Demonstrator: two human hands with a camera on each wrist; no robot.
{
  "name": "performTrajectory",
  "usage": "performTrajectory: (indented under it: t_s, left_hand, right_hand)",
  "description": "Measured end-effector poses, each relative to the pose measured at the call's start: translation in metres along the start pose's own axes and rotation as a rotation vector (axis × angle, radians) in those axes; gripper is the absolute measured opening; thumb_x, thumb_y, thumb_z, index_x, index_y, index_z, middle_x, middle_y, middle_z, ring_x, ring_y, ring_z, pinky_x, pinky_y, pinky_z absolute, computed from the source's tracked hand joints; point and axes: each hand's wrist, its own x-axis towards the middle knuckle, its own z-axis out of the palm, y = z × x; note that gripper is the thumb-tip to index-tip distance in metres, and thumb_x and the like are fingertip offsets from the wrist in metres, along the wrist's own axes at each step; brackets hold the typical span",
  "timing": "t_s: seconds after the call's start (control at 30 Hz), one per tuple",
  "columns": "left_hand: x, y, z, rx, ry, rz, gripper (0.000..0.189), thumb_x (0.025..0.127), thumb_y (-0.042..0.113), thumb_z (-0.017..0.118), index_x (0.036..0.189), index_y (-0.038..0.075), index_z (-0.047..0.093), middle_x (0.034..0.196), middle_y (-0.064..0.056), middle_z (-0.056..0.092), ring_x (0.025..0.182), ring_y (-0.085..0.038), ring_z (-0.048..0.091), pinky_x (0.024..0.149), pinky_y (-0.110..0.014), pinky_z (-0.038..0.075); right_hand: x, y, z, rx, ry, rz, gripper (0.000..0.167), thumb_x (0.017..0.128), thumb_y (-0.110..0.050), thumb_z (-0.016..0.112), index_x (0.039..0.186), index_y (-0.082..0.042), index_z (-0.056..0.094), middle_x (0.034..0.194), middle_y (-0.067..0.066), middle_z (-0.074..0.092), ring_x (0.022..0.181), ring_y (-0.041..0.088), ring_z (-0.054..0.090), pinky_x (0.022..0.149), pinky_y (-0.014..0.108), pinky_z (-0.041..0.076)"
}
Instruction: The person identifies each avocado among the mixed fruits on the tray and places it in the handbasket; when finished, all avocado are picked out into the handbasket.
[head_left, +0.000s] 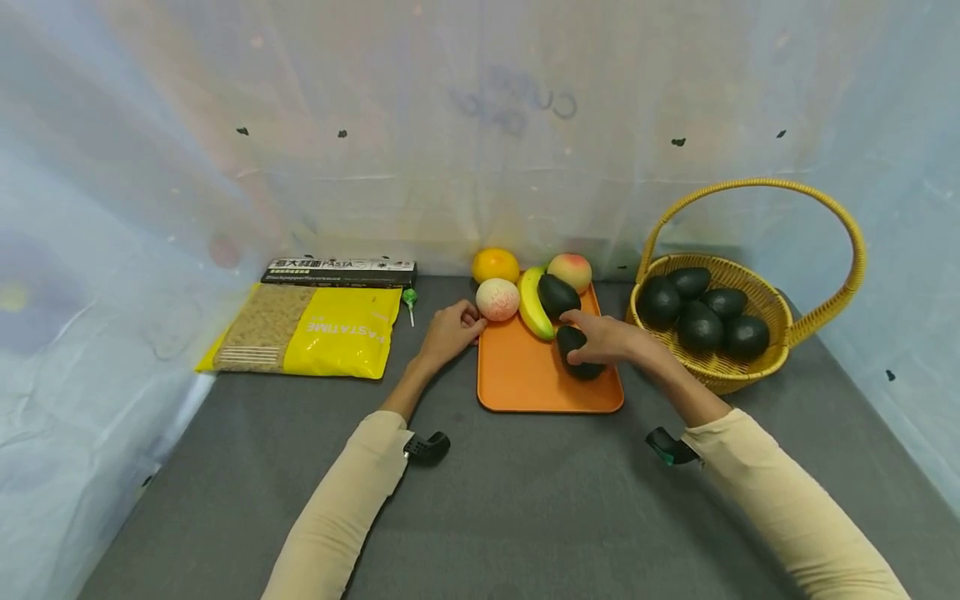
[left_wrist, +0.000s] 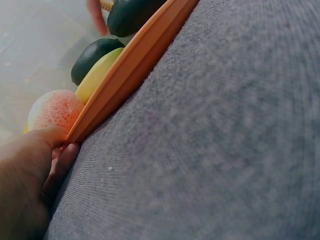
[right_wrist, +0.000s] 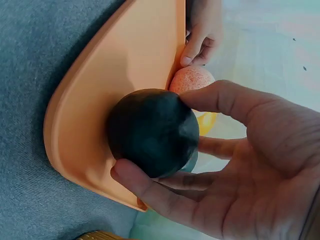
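Note:
My right hand (head_left: 606, 337) grips a dark avocado (right_wrist: 152, 132) between thumb and fingers, over the right part of an orange tray (head_left: 525, 383). At the tray's left edge my left hand (head_left: 450, 332) pinches the rim, thumb above and fingers below in the left wrist view. Beside that thumb sits a speckled pinkish-white peach (head_left: 497, 299). A yellow banana (head_left: 534, 304) and a second avocado (head_left: 558, 296) lie side by side on the tray. Behind them are an orange (head_left: 495, 265) and another peach (head_left: 571, 272). Whether the held avocado touches the tray is unclear.
Right of the tray stands a yellow wicker basket (head_left: 720, 379) with a tall handle and several avocados (head_left: 701, 325) inside. To the left lie a yellow pasta bag (head_left: 345, 333), a black-and-white pasta box (head_left: 341, 271) and a green lollipop (head_left: 409, 297). A pale curtain (head_left: 450, 167) hangs behind.

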Motion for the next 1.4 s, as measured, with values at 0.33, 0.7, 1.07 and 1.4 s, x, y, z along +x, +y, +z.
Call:
performTrajectory:
  t_s: [0.33, 0.7, 1.07, 1.4]
  left_hand:
    - [0.000, -0.001, 0.001, -0.014, 0.001, -0.002, 0.020, 0.098, 0.023, 0.070, 0.106, 0.005, 0.069, 0.088, -0.012, 0.076, 0.068, -0.014, 0.073, 0.066, -0.025, 0.059]
    - [0.002, -0.002, -0.001, -0.020, 0.003, 0.003, 0.021, 0.098, 0.023, 0.070, 0.106, 0.004, 0.069, 0.088, -0.014, 0.076, 0.069, -0.016, 0.074, 0.066, -0.027, 0.060]
    - [0.001, 0.000, -0.001, -0.006, -0.003, -0.007, 0.022, 0.098, 0.025, 0.070, 0.107, 0.004, 0.069, 0.089, -0.013, 0.076, 0.069, -0.014, 0.073, 0.066, -0.025, 0.059]
    - [0.002, 0.000, -0.001, 0.010, 0.001, -0.011, 0.023, 0.098, 0.026, 0.070, 0.107, 0.005, 0.069, 0.089, -0.012, 0.076, 0.071, -0.016, 0.073, 0.068, -0.027, 0.059]
  right_hand:
    - [-0.012, 0.003, 0.002, 0.043, 0.108, -0.157, 0.061, 0.086, -0.012, 0.075, 0.142, -0.009, 0.049, 0.133, 0.024, 0.061, 0.082, 0.026, 0.061, 0.068, 0.033, 0.050]
    - [-0.050, -0.008, -0.011, 0.015, 0.210, -0.237, 0.057, 0.082, -0.007, 0.077, 0.132, -0.015, 0.051, 0.115, 0.015, 0.057, 0.091, 0.027, 0.052, 0.075, 0.039, 0.044]
    - [-0.067, -0.009, -0.018, 0.028, 0.250, -0.236, 0.060, 0.080, -0.004, 0.080, 0.130, -0.017, 0.049, 0.133, 0.016, 0.056, 0.120, 0.036, 0.056, 0.097, 0.056, 0.050]
    - [-0.079, 0.004, -0.030, 0.030, 0.308, -0.163, 0.067, 0.084, -0.014, 0.083, 0.134, -0.013, 0.039, 0.127, 0.022, 0.056, 0.109, 0.039, 0.060, 0.086, 0.051, 0.051]
